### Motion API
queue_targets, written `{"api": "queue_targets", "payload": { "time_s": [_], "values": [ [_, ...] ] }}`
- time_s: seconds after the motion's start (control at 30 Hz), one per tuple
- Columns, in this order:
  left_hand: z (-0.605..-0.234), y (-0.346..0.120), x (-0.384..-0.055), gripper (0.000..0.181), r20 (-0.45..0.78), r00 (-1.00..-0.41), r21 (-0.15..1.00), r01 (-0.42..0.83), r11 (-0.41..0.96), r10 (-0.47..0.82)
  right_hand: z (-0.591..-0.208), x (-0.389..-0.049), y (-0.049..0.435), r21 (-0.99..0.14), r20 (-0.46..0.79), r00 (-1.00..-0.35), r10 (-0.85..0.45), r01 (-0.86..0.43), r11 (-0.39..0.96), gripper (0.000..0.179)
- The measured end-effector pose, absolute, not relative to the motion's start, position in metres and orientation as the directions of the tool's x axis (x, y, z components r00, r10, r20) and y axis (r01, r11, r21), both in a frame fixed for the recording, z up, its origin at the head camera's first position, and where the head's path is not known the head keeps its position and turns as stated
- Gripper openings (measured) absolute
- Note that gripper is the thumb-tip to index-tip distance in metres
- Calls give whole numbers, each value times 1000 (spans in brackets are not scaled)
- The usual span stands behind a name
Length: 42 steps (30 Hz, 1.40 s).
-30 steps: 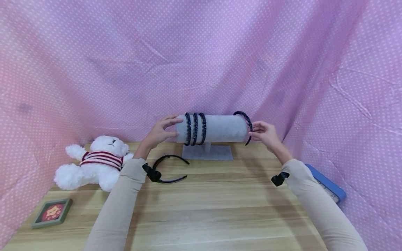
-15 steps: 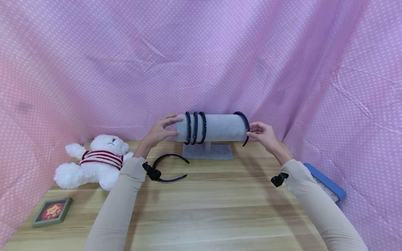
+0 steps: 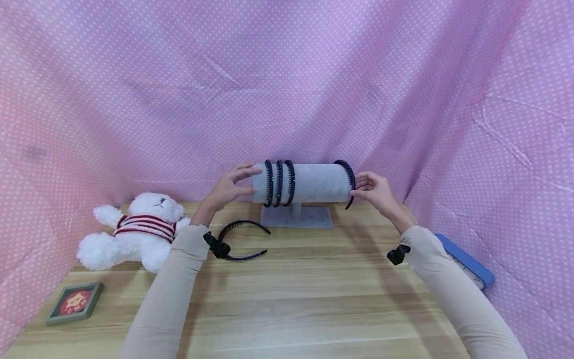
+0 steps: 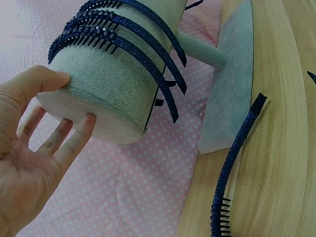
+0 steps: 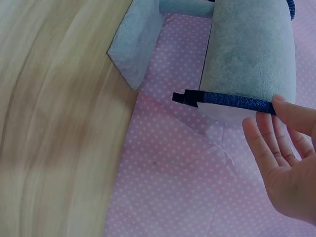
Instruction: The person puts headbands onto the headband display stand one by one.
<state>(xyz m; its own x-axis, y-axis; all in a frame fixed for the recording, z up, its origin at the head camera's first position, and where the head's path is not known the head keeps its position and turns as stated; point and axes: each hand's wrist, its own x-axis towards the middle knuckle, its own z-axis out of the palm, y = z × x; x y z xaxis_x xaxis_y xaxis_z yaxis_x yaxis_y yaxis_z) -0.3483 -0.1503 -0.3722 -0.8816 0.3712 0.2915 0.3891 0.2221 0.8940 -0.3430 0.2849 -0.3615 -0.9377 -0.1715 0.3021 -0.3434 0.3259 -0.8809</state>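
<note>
A grey plush headband stand [image 3: 314,183] has a horizontal roll on a flat base [image 4: 229,79]. My left hand [image 3: 227,187] holds the roll's left end, thumb on the edge and fingertips against the end face. Three dark beaded headbands [image 3: 279,183] hang side by side near that end. At the right end, my right hand [image 3: 374,192] pinches another dark headband [image 5: 237,101] between thumb and fingers. Its arch sits over the roll's right edge, and one tip points down in front. A further toothed headband [image 3: 246,258] lies on the table, partly behind the left wrist camera.
On the wooden table [image 3: 305,309], a white teddy bear [image 3: 143,234] in a striped sweater lies at left. A small green frame [image 3: 73,303] is near the front left. A blue clock [image 3: 468,262] stands behind the right forearm. Pink dotted cloth [image 3: 287,89] surrounds the table.
My right hand has moved slightly left, bringing its headband from just off the roll's right end onto the edge. The left hand stays in place on the other end.
</note>
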Motion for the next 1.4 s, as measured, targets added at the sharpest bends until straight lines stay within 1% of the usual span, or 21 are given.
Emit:
{"api": "queue_targets", "payload": {
  "time_s": [0.2,0.3,0.4,0.53,0.67,0.77,0.93,1.07,1.2,1.4],
  "values": [
    [-372,-151,-350,52,292,-882,895,389,220,370,-353,-349,286,-875,260,-932,-251,-338,347,75],
    [-373,-151,-350,52,291,-883,897,386,216,369,-348,-354,287,-872,227,-923,-310,-335,356,80],
    [-373,-151,-349,52,291,-881,900,385,207,372,-344,-358,288,-874,189,-919,-347,-318,366,79],
    [-373,-150,-349,52,294,-880,902,385,198,373,-340,-360,290,-855,177,-910,-374,-330,399,68],
    [-373,-150,-348,53,295,-880,901,386,198,372,-334,-362,290,-817,187,-906,-380,-358,453,56],
    [-373,-151,-348,53,295,-879,899,387,202,374,-330,-365,290,-803,180,-914,-363,-350,483,51],
    [-372,-151,-347,53,288,-881,900,383,209,374,-321,-373,289,-805,130,-932,-338,-298,514,51],
    [-372,-150,-347,52,291,-881,897,387,215,373,-317,-381,290,-821,80,-937,-339,-255,511,53],
    [-373,-150,-347,52,291,-882,894,389,221,371,-315,-387,290,-830,36,-934,-357,-227,510,55],
    [-373,-151,-348,52,295,-880,894,392,219,372,-312,-391,289,-845,13,-922,-386,-216,489,55]
  ]
}}
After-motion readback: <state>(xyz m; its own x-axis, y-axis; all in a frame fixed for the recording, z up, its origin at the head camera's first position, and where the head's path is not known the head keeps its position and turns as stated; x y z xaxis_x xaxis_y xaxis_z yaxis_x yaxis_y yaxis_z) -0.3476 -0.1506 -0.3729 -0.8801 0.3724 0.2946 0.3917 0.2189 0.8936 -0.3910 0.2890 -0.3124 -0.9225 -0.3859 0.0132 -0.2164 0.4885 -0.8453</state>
